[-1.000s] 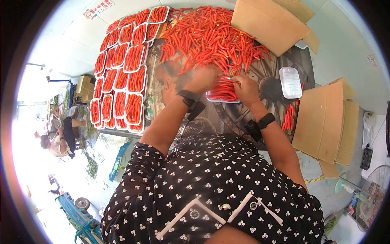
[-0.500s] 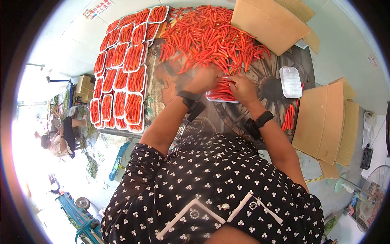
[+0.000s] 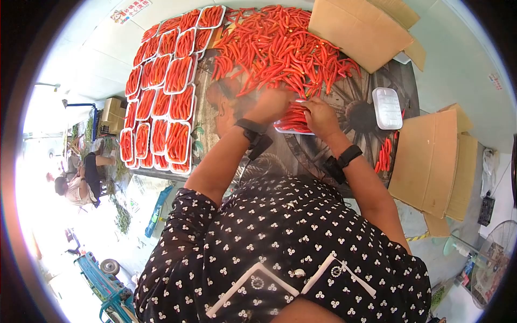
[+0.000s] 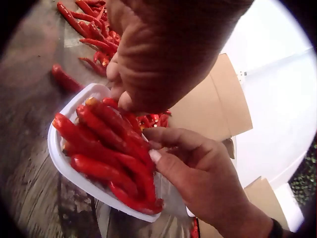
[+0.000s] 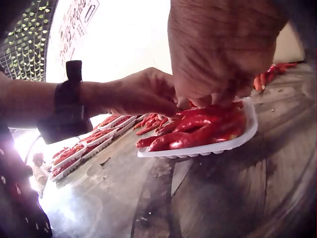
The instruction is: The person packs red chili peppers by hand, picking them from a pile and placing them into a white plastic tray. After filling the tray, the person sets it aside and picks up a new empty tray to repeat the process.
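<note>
A white plastic tray (image 4: 55, 144) filled with red chili peppers (image 5: 198, 130) sits on the dark table in front of the body. My left hand (image 3: 272, 105) is at the tray's far left, its curled fingers gripping at the ends of the chilies. From the right side my right hand (image 3: 322, 118) pinches at the chilies, its thumb on top of them and index finger just behind in the left wrist view. Both hands nearly meet over the tray and hide part of the peppers.
Loose chili peppers (image 3: 274, 43) are heaped at the table's back. Filled trays (image 3: 177, 75) stand in stacked rows on the left. To the right are white trays (image 3: 388, 109), a few stray chilies (image 3: 383, 156) and a cardboard box (image 3: 425, 161); another carton (image 3: 358, 35) stands behind.
My right hand has shifted slightly over the tray, its thumb and fingers now lower on the chilies. The left hand stays almost in place. The tray has hardly moved.
</note>
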`<state>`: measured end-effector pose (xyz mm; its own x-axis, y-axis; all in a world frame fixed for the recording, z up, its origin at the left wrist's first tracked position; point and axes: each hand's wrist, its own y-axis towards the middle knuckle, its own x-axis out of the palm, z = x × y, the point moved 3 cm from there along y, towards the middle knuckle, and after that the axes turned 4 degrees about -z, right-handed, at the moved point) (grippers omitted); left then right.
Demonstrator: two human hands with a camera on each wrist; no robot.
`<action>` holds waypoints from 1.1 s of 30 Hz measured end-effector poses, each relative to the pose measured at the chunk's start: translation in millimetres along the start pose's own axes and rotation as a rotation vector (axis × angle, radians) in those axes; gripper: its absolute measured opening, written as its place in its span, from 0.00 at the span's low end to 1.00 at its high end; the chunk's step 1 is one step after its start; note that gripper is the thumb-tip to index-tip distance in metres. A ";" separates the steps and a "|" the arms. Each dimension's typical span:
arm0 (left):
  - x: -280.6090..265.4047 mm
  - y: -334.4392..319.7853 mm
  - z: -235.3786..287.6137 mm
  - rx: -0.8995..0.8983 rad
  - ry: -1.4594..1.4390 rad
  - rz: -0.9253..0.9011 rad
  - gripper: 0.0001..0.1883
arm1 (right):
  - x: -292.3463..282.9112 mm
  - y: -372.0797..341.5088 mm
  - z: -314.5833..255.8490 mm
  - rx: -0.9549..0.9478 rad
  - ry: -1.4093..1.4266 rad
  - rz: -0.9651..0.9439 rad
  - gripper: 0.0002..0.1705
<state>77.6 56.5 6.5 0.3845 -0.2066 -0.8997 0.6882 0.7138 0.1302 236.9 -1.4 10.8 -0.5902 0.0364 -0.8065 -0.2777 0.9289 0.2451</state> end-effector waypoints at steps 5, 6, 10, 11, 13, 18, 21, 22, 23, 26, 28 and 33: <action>-1.4 0.5 4.4 0.058 -0.006 0.030 0.06 | 2.1 0.2 -1.4 -0.064 0.021 0.040 0.11; -1.9 0.7 5.0 0.058 -0.006 0.030 0.06 | 2.6 0.5 -1.3 -0.067 0.006 0.031 0.11; -3.1 0.8 7.5 0.047 -0.018 -0.005 0.07 | 4.8 -1.0 0.4 -0.033 0.000 0.015 0.11; -4.1 -0.1 8.3 0.055 -0.022 -0.005 0.08 | 5.2 -1.5 0.5 -0.032 0.001 0.015 0.11; 5.4 -0.6 -0.7 0.052 -0.005 -0.033 0.09 | 3.3 -1.7 -2.5 -0.074 0.041 0.076 0.10; 3.4 -2.3 -1.9 0.020 -0.012 -0.058 0.11 | -0.7 -2.1 -3.5 -0.040 0.047 0.036 0.10; -17.3 -15.0 -1.1 0.048 -0.199 0.037 0.12 | -8.8 -3.3 -2.5 0.044 0.195 0.026 0.11; -33.2 -18.3 6.5 -0.103 -0.183 -0.032 0.14 | -11.8 -4.2 -0.9 0.136 0.318 0.011 0.11; -43.0 -24.7 9.5 -0.256 -0.163 -0.098 0.17 | -15.4 -5.8 -0.5 0.132 0.319 0.013 0.11; -38.6 -49.3 5.9 -0.267 -0.135 -0.196 0.16 | -21.7 -13.3 2.6 -0.001 0.164 0.030 0.12; -38.2 -55.2 11.4 -0.175 -0.137 -0.163 0.14 | -19.0 -16.0 4.9 -0.004 0.133 0.035 0.12; -27.8 -57.1 12.6 -0.045 -0.101 -0.105 0.12 | -19.2 -22.5 0.5 -0.009 0.154 0.020 0.14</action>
<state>35.4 13.1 29.3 0.3731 -0.3460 -0.8608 0.7003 0.7136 0.0167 254.9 -22.8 20.5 -0.7044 -0.0030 -0.7098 -0.2711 0.9253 0.2651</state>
